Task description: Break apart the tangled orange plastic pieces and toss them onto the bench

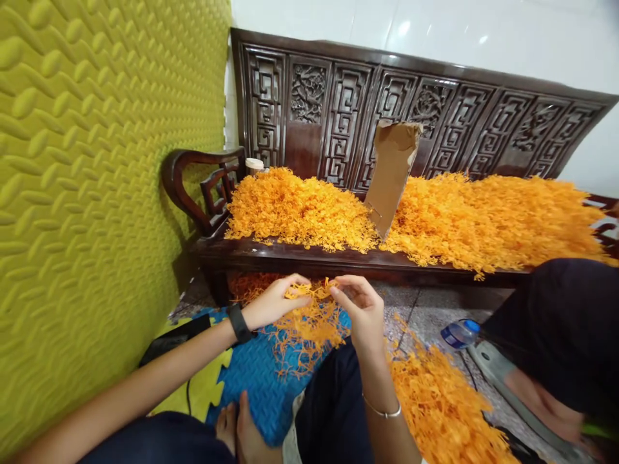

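Along the left edge, yellow padding (pixel 97 161), running out of frame. Next, one black thing (pixel 174 338) on the floor, partly behind the forearm, can't make out what. Then a patch of open blue mat (pixel 256 370) under the left wrist, and up on the bench (pixel 290 255), one white-lidded cup (pixel 254 164), mostly hidden. Left hand (pixel 278 303): pinching orange strands (pixel 297 291), just in front of the bench. Behind that, first of two bench heaps, the left heap (pixel 300 209), with a thin strip of bare wood along the front. Below, one loose tangle (pixel 312 325), too snarled to count. Right hand (pixel 362 306), close by: nipping a small bit of the same stuff, thumb to fingertip. One upright cardboard (pixel 394 167) between heaps. Lower right, one floor heap (pixel 435 399), bottom cut off; then one bottle (pixel 460 333), the right heap (pixel 498 216), a bit blurry, and one dark cap (pixel 556 322) on another person, blocking part of the bench.
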Available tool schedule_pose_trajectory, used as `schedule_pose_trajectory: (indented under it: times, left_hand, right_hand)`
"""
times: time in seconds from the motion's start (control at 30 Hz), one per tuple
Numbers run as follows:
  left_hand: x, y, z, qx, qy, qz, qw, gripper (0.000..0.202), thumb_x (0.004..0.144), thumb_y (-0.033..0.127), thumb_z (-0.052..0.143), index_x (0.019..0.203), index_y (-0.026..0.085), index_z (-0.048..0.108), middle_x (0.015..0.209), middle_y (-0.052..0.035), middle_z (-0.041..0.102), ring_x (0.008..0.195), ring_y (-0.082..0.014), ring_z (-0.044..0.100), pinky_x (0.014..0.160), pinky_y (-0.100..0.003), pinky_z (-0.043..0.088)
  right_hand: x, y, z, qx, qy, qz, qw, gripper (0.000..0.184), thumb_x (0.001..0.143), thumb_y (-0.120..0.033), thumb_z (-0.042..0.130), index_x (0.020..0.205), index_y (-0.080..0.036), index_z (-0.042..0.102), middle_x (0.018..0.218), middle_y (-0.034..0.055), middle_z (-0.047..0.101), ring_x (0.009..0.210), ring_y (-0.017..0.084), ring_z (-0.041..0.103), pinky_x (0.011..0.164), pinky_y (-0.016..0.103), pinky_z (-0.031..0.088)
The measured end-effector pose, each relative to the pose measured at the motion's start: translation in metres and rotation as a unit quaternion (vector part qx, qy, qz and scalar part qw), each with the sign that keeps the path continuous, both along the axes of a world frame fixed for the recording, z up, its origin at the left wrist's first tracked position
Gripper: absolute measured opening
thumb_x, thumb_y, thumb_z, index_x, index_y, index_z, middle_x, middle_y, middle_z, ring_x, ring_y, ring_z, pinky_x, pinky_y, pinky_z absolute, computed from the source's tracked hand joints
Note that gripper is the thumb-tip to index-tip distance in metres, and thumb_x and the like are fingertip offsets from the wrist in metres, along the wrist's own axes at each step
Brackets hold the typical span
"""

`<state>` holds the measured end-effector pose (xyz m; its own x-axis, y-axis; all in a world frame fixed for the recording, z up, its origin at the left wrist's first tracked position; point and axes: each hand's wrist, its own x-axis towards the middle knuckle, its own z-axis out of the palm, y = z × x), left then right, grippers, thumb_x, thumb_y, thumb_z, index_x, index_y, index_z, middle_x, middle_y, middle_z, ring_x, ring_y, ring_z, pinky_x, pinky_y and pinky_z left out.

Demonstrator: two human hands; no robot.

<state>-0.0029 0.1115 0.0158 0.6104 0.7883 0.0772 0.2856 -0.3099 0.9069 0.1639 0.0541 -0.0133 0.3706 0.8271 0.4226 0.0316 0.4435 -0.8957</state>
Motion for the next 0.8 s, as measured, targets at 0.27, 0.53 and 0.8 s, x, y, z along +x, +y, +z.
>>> schedule_pose_trajectory:
  times: [0.27,0.53,0.8]
  left_hand:
    - [0.013,-0.006,0.007,-0.074,0.015,-0.101,0.992,0.033,0.082,0.044,0.051,0.079,0.014,0.064,0.076,-0.0017,0.06,0.052,-0.0089,0.048,0.045,-0.019,0.041]
    - [0.03,-0.026,0.035,-0.087,-0.056,-0.081,0.991,0.03,0.083,0.043,0.049,0.075,0.017,0.063,0.073,0.0002,0.058,0.047,-0.0078,0.043,0.041,-0.018,0.037]
    - [0.013,-0.055,0.025,-0.045,-0.021,-0.085,0.995,0.035,0.084,0.044,0.048,0.072,0.019,0.069,0.058,0.0,0.059,0.049,-0.0119,0.05,0.052,-0.023,0.04]
  right_hand:
    - [-0.003,0.02,-0.008,0.072,0.197,-0.177,0.962,0.024,0.058,-0.021,0.077,0.076,-0.015,0.062,0.074,0.0022,0.063,0.069,0.013,0.06,0.068,0.029,0.051]
    - [-0.003,0.018,0.038,0.195,0.234,-0.226,0.925,0.021,0.059,-0.006,0.071,0.074,-0.016,0.062,0.073,-0.0014,0.063,0.072,0.01,0.059,0.076,0.026,0.049]
    - [0.053,-0.01,0.057,0.271,0.209,-0.422,0.84,0.029,0.057,-0.001,0.068,0.069,-0.026,0.061,0.073,-0.0022,0.054,0.083,0.017,0.06,0.101,0.037,0.041]
